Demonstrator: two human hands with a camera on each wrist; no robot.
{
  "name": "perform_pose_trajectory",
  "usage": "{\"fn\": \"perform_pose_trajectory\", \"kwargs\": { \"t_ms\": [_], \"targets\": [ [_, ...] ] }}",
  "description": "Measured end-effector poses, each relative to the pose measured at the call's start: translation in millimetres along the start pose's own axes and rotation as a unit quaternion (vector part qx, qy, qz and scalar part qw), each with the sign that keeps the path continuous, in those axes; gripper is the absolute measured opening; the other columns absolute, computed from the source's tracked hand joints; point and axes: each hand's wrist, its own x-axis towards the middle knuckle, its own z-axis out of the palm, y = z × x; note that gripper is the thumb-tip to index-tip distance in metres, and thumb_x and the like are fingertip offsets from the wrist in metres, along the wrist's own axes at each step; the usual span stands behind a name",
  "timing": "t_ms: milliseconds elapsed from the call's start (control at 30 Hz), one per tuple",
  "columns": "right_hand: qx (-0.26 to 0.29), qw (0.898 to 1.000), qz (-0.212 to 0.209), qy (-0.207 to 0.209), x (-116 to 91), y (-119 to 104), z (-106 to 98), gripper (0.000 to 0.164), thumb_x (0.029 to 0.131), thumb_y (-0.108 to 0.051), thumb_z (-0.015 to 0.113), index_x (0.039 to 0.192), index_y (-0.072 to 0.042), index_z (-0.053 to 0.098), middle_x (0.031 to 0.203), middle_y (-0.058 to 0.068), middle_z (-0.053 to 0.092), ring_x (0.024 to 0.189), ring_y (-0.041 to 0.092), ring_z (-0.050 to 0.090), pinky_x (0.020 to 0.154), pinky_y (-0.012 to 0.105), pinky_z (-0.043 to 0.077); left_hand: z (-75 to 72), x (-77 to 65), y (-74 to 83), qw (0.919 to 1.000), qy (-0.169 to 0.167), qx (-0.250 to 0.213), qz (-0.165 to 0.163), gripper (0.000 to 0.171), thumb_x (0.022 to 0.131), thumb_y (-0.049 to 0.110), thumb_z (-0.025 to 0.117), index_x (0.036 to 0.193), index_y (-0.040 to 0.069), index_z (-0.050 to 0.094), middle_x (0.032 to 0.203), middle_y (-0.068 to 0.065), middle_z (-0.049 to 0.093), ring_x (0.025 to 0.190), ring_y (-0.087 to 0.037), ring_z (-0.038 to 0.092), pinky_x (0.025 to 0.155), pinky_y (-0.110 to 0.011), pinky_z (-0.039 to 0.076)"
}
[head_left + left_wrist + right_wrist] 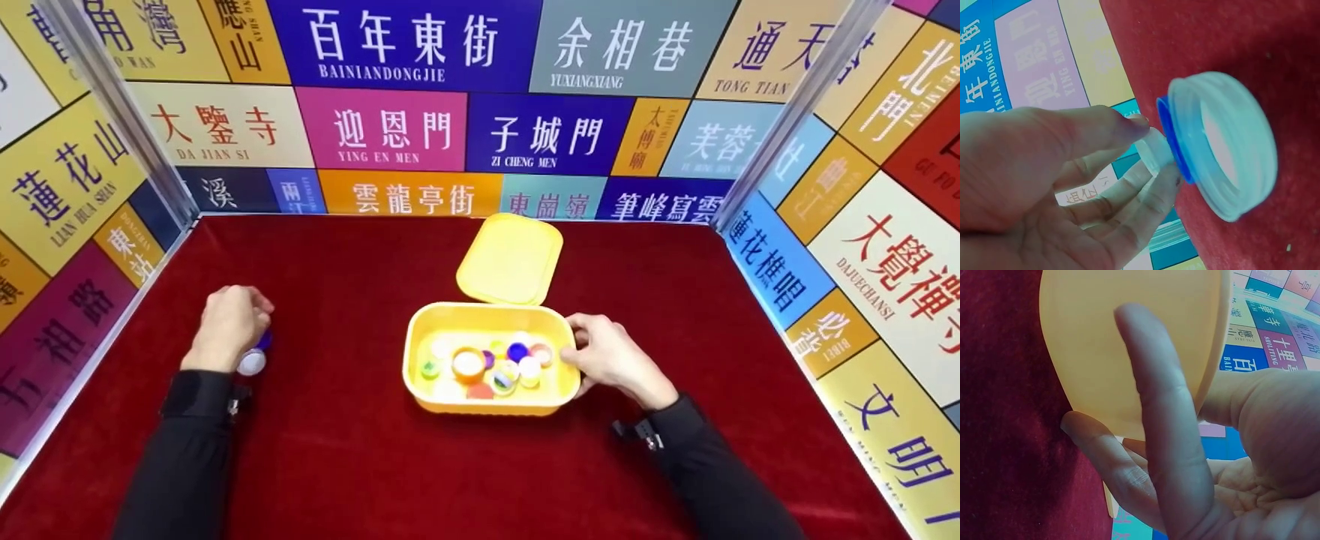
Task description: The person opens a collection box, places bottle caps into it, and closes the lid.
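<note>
At the left of the table, my left hand (229,322) pinches a small white cap (1154,149) between thumb and fingers. Right beside it, in the left wrist view, are a blue cap (1178,149) and a wide translucent white cap (1258,140). My right hand (615,360) grips the right end of a yellow plastic box (487,406), with fingers against its outer wall in the right wrist view. Inside the open box lie several bottle caps, among them an orange and white cap (469,364), a blue cap (517,352) and a green cap (430,368).
Behind the box, a yellow lid (510,259) lies on the dark red tabletop (337,465). Panels with coloured place-name signs (397,131) enclose the back and both sides of the table.
</note>
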Motion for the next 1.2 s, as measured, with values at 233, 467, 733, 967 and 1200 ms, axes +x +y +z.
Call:
{"fn": "perform_pose_trajectory", "kwargs": {
  "t_ms": [233,467,733,967,1200],
  "targets": [
    [0.000,1.000,-0.002,0.000,0,0,1,0.038,0.104,-0.002,0.072,0.142,0.004,0.071,0.118,0.026,0.086,0.077,0.031,0.086,0.059,0.046,0.071,3.0,0.4,13.4,0.9991,0.010,0.004,0.040,0.021,0.098,-0.002,0.066,0.106,-0.005,0.085,0.112,-0.033,0.078,0.113,-0.054,0.068,0.099,-0.068,0.058],
    [-0.009,1.000,-0.002,-0.003,0,0,1,0.037,0.104,-0.002,0.073,0.140,0.004,0.071,0.118,0.026,0.086,0.078,0.032,0.086,0.060,0.045,0.071,6.7,-7.0,42.6,0.9969,0.009,-0.004,0.078,0.021,0.098,-0.003,0.067,0.109,-0.003,0.085,0.112,-0.032,0.077,0.112,-0.054,0.070,0.102,-0.067,0.059],
    [-0.013,1.000,0.001,-0.005,1,0,0,0.040,0.105,-0.003,0.072,0.144,0.004,0.070,0.119,0.027,0.085,0.079,0.034,0.086,0.061,0.046,0.071,18.8,-22.2,98.0,0.9852,0.048,-0.034,0.161,0.017,0.099,-0.003,0.074,0.110,0.000,0.086,0.109,-0.027,0.076,0.101,-0.048,0.076,0.094,-0.060,0.064],
    [-0.015,1.000,0.001,-0.005,1,0,0,0.040,0.105,-0.003,0.072,0.145,0.004,0.070,0.121,0.027,0.085,0.079,0.032,0.086,0.062,0.046,0.071,39.0,-41.9,148.4,0.9656,0.034,-0.069,0.248,0.015,0.100,0.000,0.081,0.114,0.004,0.086,0.113,-0.018,0.079,0.104,-0.038,0.077,0.093,-0.050,0.067],
    [-0.014,1.000,-0.004,-0.001,1,-1,0,0.039,0.105,-0.003,0.072,0.143,0.004,0.070,0.118,0.026,0.085,0.076,0.032,0.086,0.062,0.049,0.071,66.3,-64.5,177.9,0.9366,-0.005,-0.068,0.344,0.019,0.099,-0.001,0.085,0.117,0.004,0.085,0.113,-0.013,0.079,0.104,-0.031,0.076,0.094,-0.046,0.069]
  ]
}}
